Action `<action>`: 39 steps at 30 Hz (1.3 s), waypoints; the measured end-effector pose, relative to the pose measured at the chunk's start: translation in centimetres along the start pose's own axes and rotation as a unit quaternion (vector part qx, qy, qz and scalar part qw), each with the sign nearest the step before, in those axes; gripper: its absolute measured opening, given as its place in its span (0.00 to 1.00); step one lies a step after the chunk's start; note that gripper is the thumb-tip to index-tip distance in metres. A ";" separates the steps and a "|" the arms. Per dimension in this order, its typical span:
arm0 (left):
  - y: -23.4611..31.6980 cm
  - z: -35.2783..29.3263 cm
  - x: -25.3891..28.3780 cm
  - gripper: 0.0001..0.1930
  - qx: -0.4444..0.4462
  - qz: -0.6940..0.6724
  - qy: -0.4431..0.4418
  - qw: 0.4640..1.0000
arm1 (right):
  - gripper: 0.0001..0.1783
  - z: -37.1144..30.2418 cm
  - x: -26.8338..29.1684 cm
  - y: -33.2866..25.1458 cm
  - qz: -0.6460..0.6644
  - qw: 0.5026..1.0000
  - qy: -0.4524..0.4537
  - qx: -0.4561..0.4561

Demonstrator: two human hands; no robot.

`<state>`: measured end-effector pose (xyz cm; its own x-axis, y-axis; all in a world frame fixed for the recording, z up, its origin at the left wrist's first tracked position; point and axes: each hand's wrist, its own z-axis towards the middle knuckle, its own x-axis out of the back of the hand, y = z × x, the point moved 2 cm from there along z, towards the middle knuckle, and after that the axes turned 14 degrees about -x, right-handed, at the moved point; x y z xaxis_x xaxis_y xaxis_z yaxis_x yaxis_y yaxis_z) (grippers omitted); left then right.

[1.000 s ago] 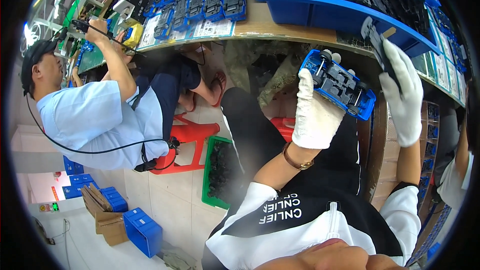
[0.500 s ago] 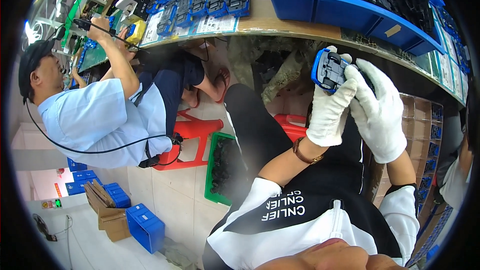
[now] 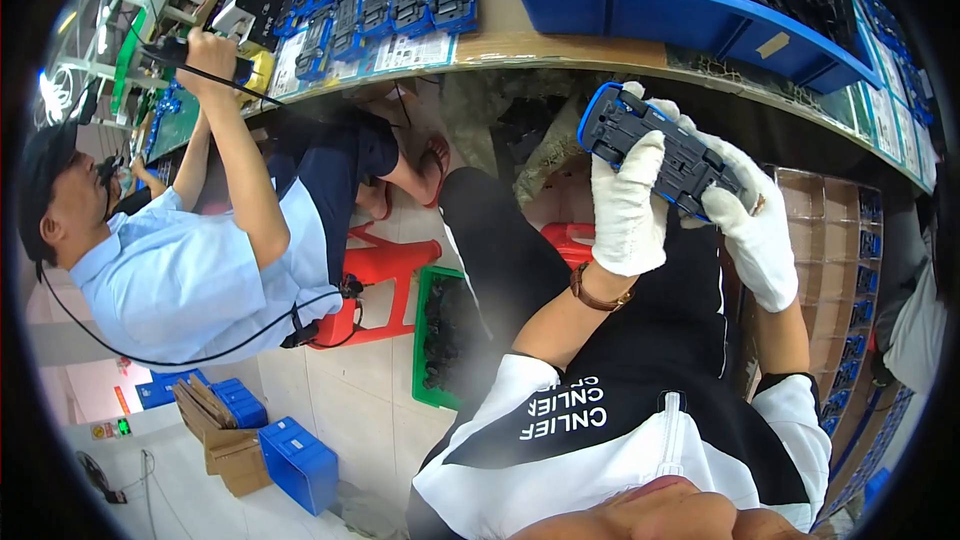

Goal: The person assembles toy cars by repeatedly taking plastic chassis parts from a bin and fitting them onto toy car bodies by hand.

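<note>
Both my hands wear white gloves and hold one toy car (image 3: 690,158), which has a blue body and a black chassis. Its underside is turned up, and it slants in front of my knees, below the table edge. At the car's left part, my left hand (image 3: 628,220) grips with the thumb across the chassis and the other fingers behind. My right hand (image 3: 762,240) closes on the car's right end, its thumb on the near edge. The fingers behind the car are partly hidden.
A blue bin (image 3: 690,22) of black plastic parts stands on the table, right of rows of toy cars (image 3: 405,0). A partitioned cardboard box (image 3: 800,202) lies at right. At left, a co-worker (image 3: 180,260) sits near a red stool (image 3: 390,270) and green crate (image 3: 420,340).
The car has turned so that its whole underside shows lengthwise. My left thumb now lies across it, and my right hand has closed on its right end. The co-worker's raised arm has shifted.
</note>
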<state>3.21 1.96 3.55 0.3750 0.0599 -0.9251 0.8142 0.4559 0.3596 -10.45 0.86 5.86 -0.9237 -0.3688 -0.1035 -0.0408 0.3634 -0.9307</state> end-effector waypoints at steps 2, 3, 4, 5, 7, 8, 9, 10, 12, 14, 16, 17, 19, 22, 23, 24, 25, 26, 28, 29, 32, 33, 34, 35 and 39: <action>-0.1 -0.1 0.1 0.25 -0.019 0.015 -0.007 1.000 | 0.35 0.1 -0.2 0.5 0.033 0.999 -0.012 -0.003; -0.1 0.0 0.3 0.25 -0.019 0.017 -0.007 1.000 | 0.38 0.3 -0.3 0.8 0.002 1.000 0.001 0.012; -0.1 0.0 0.4 0.26 -0.021 0.024 -0.003 0.999 | 0.40 0.3 -0.4 1.0 -0.030 0.999 0.014 0.027; -0.1 0.0 0.5 0.26 -0.023 0.031 0.001 0.999 | 0.40 0.3 -0.5 0.9 -0.029 0.999 0.013 0.027; 0.0 0.2 0.7 0.26 -0.024 0.030 -0.009 0.999 | 0.35 0.1 -0.7 0.7 0.107 0.994 -0.013 -0.010; 0.0 0.2 0.7 0.26 -0.025 0.028 -0.018 0.999 | 0.35 0.3 -0.5 1.0 0.107 0.994 -0.013 -0.011; -0.1 0.3 0.8 0.26 -0.024 0.027 -0.018 0.999 | 0.33 0.6 -0.1 1.6 0.087 0.996 0.000 0.015; -0.3 0.3 0.8 0.26 -0.022 0.020 -0.026 0.999 | 0.31 0.8 0.2 2.0 0.067 0.997 0.014 0.040; -0.5 0.3 1.0 0.26 -0.019 0.012 -0.032 0.999 | 0.31 0.8 0.3 2.6 0.053 0.997 0.027 0.044; -0.4 0.4 1.2 0.25 -0.005 0.002 -0.030 1.000 | 0.31 1.0 0.2 3.0 0.041 0.996 0.048 0.058; 0.0 0.6 1.1 0.24 -0.022 0.019 -0.026 0.999 | 0.30 1.2 -0.3 2.6 0.029 0.997 0.043 0.063; 0.3 0.6 1.0 0.23 -0.037 0.034 -0.021 0.999 | 0.29 1.4 -0.6 2.3 0.016 0.997 0.040 0.066; 0.5 0.7 1.1 0.21 -0.030 0.091 0.020 0.995 | 0.25 1.6 -1.7 2.3 0.059 0.995 0.045 0.070; -0.3 -0.5 1.7 0.27 -0.003 0.242 0.017 0.970 | 0.23 1.9 -2.1 2.6 0.036 0.988 0.096 0.113; -0.9 -0.9 1.7 0.30 -0.001 0.261 0.007 0.965 | 0.24 1.6 -1.7 2.3 0.004 0.984 0.117 0.132; -0.7 -1.0 2.4 0.31 -0.004 0.260 0.005 0.966 | 0.26 1.7 -1.9 2.8 0.001 0.985 0.111 0.132; 0.0 -1.0 2.8 0.32 -0.006 0.258 0.000 0.966 | 0.27 1.3 -2.3 2.9 -0.002 0.985 0.108 0.134; 1.3 -1.0 3.0 0.33 -0.013 0.261 -0.011 0.965 | 0.30 1.0 -3.1 2.8 -0.020 0.992 0.078 0.100; 4.4 0.0 4.1 0.33 -0.044 0.320 0.041 0.945 | 0.35 1.2 -4.2 2.8 -0.057 0.991 0.036 0.118; 6.6 0.3 4.9 0.33 -0.060 0.368 0.094 0.923 | 0.36 1.1 -4.8 2.1 -0.060 0.992 -0.009 0.107; 13.8 5.2 2.4 0.15 -0.171 0.568 0.195 0.781 | 0.32 0.9 -2.8 1.0 -0.132 0.975 0.067 0.166; 17.8 7.2 7.8 0.18 -0.203 0.340 0.046 0.917 | 0.25 0.8 -1.9 1.1 -0.129 0.973 0.076 0.173; 20.6 9.2 8.7 0.21 -0.254 0.391 0.087 0.880 | 0.22 1.1 -1.0 1.5 -0.131 0.974 0.089 0.162; 23.0 11.1 9.1 0.24 -0.302 0.436 0.126 0.838 | 0.19 1.2 0.0 1.8 -0.134 0.974 0.105 0.151; 30.0 17.4 10.9 0.25 -0.324 0.539 0.113 0.769 | 0.16 0.8 3.9 2.7 -0.150 0.968 0.166 0.111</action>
<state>39.45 0.82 6.38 0.5314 0.8328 -0.1550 -0.3353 0.3748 0.8644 -13.87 -0.28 2.62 -0.9557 -0.1214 0.2681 -0.2783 0.0762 -0.9575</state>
